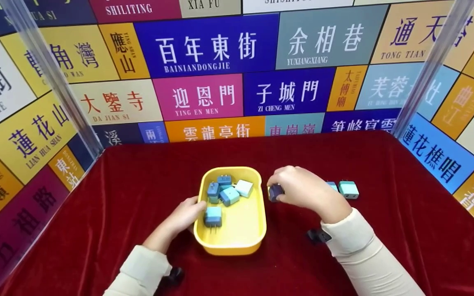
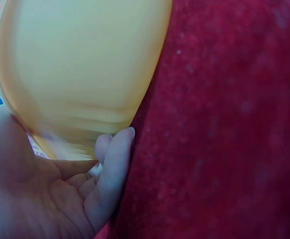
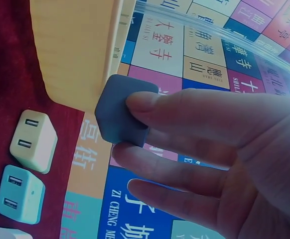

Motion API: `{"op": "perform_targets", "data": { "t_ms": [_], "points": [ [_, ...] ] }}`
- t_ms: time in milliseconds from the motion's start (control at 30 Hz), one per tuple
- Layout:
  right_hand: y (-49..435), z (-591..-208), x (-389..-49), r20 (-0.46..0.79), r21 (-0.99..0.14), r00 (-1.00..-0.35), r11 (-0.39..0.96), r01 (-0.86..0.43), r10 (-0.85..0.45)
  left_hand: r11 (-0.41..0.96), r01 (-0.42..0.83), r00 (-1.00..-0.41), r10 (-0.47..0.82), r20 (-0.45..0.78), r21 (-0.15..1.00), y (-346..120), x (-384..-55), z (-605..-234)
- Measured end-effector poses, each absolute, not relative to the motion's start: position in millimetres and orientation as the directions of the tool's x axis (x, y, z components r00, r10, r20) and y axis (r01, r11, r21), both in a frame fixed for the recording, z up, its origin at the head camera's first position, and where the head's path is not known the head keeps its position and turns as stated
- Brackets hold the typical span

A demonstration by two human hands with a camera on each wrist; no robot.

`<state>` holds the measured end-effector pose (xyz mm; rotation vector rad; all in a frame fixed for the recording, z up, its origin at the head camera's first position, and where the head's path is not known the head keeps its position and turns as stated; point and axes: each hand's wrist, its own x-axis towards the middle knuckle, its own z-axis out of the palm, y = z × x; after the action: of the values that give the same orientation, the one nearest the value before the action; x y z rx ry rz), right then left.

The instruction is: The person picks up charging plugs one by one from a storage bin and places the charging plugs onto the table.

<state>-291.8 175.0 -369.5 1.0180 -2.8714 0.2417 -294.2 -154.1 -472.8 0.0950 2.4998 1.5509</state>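
My left hand (image 1: 184,214) grips the left wall of a yellow plastic bin (image 1: 241,224), thumb at the rim. In the left wrist view the fingers (image 2: 112,164) curl in against the bin's outer side. Just outside the right wall, my right hand (image 1: 305,190) pinches a dark blue plug-in USB charger (image 1: 276,193) between thumb and fingers. The same charger (image 3: 117,107) hangs above the cloth in the right wrist view. Inside the bin lie several blue chargers (image 1: 229,196) and a white charger (image 1: 244,188); one blue-and-teal charger (image 1: 213,216) has its prongs facing me.
Right of the bin, a pale teal charger (image 1: 349,190) stands on the red cloth (image 1: 294,263), with a blue one (image 1: 331,186) half hidden by my right wrist. The right wrist view shows a cream charger (image 3: 33,142) and a light blue charger (image 3: 20,194). Colourful sign panels (image 1: 204,45) border the table.
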Motion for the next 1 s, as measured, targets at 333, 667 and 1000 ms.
{"op": "perform_targets", "data": {
  "t_ms": [333, 667, 1000],
  "points": [
    [176.1, -386.8, -304.2, 0.077, -0.136, -0.744, 0.733, -0.667, -0.663, 0.451, -0.048, -0.978, 0.161, -0.134, 0.891, -154.5, -294.9, -473.8],
    [175.2, -399.1, -308.1, 0.004, -0.17, -0.766, 0.754, -0.635, -0.643, 0.457, -0.048, -0.978, 0.158, -0.134, 0.888, -154.2, -294.8, -473.5],
    [172.9, -407.6, -311.8, -0.023, -0.173, -0.785, 0.776, -0.606, -0.618, 0.448, -0.054, -0.977, 0.159, -0.139, 0.892, -154.8, -295.5, -473.5]
  ]
}}
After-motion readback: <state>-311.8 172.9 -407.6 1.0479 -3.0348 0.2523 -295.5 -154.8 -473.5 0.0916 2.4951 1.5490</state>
